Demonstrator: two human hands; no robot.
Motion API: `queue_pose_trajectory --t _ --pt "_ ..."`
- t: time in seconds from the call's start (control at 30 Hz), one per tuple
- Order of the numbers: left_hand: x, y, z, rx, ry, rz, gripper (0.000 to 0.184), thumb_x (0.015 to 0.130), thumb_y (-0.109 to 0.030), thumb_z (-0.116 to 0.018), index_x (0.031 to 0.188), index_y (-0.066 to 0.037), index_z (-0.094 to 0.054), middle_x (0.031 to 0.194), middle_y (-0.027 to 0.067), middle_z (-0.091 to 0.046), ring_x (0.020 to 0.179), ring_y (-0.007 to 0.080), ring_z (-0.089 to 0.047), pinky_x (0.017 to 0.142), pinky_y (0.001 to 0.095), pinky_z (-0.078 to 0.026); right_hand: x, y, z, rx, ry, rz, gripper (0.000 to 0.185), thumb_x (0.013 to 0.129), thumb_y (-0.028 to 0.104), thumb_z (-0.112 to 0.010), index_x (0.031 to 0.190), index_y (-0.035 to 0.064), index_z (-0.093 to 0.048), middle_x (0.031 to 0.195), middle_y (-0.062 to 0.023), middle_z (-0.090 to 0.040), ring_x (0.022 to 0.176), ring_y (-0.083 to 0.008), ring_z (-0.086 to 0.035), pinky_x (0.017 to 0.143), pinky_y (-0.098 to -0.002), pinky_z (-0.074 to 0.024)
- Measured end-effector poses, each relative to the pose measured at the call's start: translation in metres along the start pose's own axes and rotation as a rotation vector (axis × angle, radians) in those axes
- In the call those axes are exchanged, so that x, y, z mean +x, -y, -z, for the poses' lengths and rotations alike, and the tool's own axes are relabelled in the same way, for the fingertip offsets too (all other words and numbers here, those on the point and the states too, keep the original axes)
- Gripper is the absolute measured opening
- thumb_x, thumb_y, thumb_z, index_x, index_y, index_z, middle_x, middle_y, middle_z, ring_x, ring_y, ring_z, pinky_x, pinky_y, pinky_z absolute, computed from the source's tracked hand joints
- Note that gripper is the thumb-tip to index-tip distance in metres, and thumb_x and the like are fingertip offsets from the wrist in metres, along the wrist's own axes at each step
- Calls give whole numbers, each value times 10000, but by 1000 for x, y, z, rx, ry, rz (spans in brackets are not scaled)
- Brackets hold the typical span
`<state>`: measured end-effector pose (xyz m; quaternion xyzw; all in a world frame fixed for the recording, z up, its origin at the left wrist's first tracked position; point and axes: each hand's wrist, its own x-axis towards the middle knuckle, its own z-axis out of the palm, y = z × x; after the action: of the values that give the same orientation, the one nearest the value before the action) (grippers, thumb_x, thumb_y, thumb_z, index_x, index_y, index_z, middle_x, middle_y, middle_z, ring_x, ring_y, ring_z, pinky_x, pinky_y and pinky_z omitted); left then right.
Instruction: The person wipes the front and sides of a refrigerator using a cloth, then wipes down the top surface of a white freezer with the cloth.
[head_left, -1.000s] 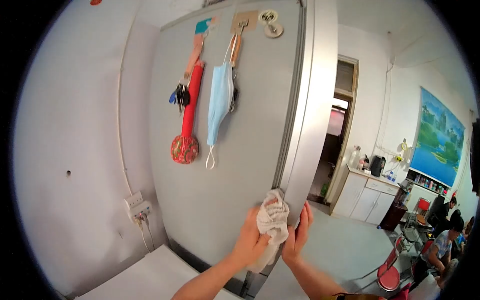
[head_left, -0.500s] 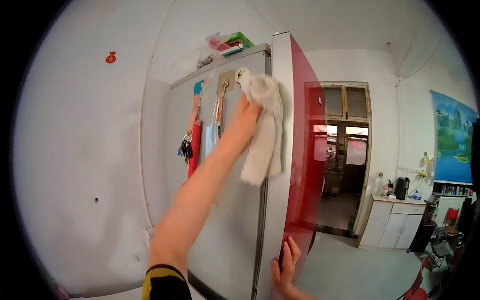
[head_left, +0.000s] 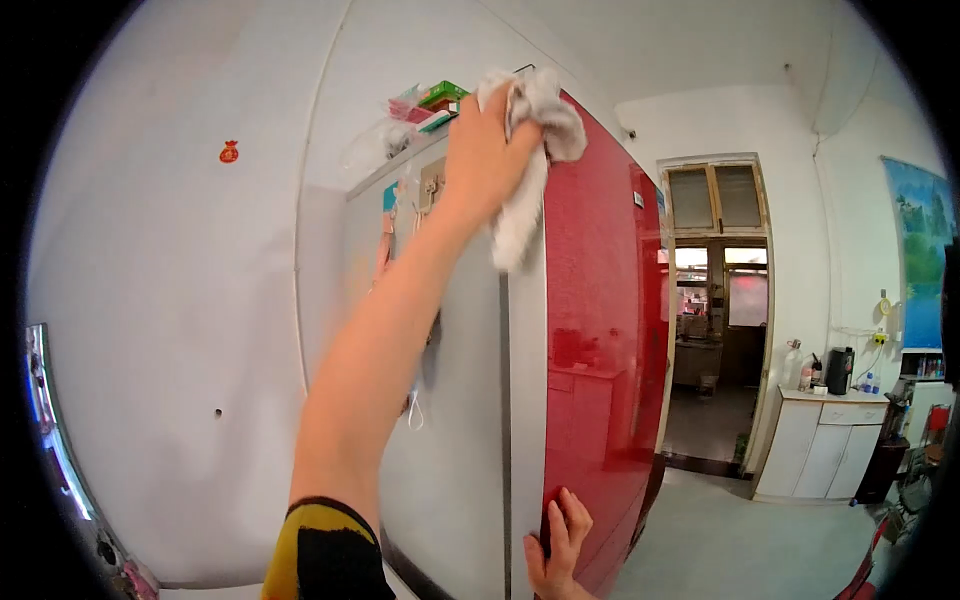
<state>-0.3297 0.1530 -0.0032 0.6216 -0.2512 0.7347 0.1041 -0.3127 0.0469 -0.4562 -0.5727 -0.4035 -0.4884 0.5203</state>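
Observation:
My left hand [head_left: 487, 160] reaches up and is closed on a white cloth [head_left: 518, 225], pressing it to the top of the silver edge of the red refrigerator door [head_left: 595, 280]. Part of the cloth bunches above my thumb, and a length hangs down along the door edge. Low on the same door, my right hand [head_left: 562, 550] grips its edge, fingers on the red front and thumb at the silver side. The grey refrigerator side [head_left: 460, 400] lies behind my left arm, which hides most of the hooks and things hanging there.
Boxes and plastic bags [head_left: 435, 105] lie on top of the refrigerator. A white wall [head_left: 200, 300] rises at the left. Beyond the door are a doorway [head_left: 710, 330], a white cabinet [head_left: 815, 445] with bottles on it, and a landscape picture [head_left: 920, 250].
My left hand has moved the cloth up the door edge to its top corner. The view has shifted, showing more of the red front. My right hand stays low on the door edge.

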Motion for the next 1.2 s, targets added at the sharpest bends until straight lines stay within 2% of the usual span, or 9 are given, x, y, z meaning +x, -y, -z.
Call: queue_pose_trajectory --t 0.2,0.33,0.47,0.63,0.83,0.9,1.03,1.13,1.2 --pt "-115 -55 32 336 122 -266 589 757 -147 -608 1336 -172 -508 1363 253 -397 1212 443 -387 1025 490 -363 1 2 3 -4 20 -15 574 783 67 -672 1320 -8 -481 1405 -235 -398 1277 -423 -354 1039 -547 -297" --pt "-87 -53 32 279 176 -257 617 734 -121 -625 1337 -178 -508 1394 256 -381 1227 483 -373 1038 509 -354 2 2 4 -14 31 7 595 776 35 -616 1341 -48 -449 1434 -267 -362 1304 -412 -341 1072 -533 -267" --pt "-15 -34 5 279 2 -177 599 756 -172 -619 1345 -172 -504 1413 260 -372 1199 517 -410 1032 526 -369 2 2 6 4 36 0 594 761 18 -598 1334 -51 -455 1424 -267 -371 1301 -405 -344 1066 -525 -281" --pt "-1 -41 -1 324 31 -49 597 769 -205 -618 1351 -178 -489 1398 259 -390 1161 496 -441 993 525 -404 36 -17 42 57 107 158 431 768 83 -557 1185 -14 -604 1266 -222 -518 1147 -367 -483 975 -499 -377" --pt "-136 -82 25 225 97 -60 729 652 -54 -721 1329 -220 -510 1424 240 -362 1136 454 -456 970 487 -424 153 -31 87 -142 -38 393 354 854 85 -489 1169 -31 -603 1273 -197 -517 1205 -337 -467 1010 -465 -365" --pt "-187 -100 35 176 106 6 615 649 -34 -677 1239 -189 -599 1360 215 -439 1081 425 -472 873 492 -431 197 -15 87 -160 -29 526 330 885 81 -481 1170 -29 -605 1281 -193 -511 1211 -333 -463 1020 -448 -360" --pt "-293 -122 49 159 208 82 726 536 -73 -768 1226 -251 -634 1264 173 -475 1098 392 -478 939 476 -406 262 26 65 -182 -71 691 344 867 1 -487 1185 -4 -619 1302 -181 -501 1224 -304 -459 1028 -404 -356" --pt "-352 -130 65 56 275 96 687 558 -127 -779 1222 -240 -644 1213 154 -479 1098 373 -481 941 472 -398 305 49 50 -131 -77 828 330 873 23 -514 1183 16 -625 1308 -155 -510 1209 -275 -465 1011 -371 -367" --pt "-376 -130 72 -20 279 104 527 644 -65 -644 1144 -224 -690 1201 136 -534 1036 376 -499 905 459 -447 321 62 39 -133 -85 863 326 873 32 -526 1182 31 -630 1309 -140 -515 1203 -269 -468 1003 -363 -372"
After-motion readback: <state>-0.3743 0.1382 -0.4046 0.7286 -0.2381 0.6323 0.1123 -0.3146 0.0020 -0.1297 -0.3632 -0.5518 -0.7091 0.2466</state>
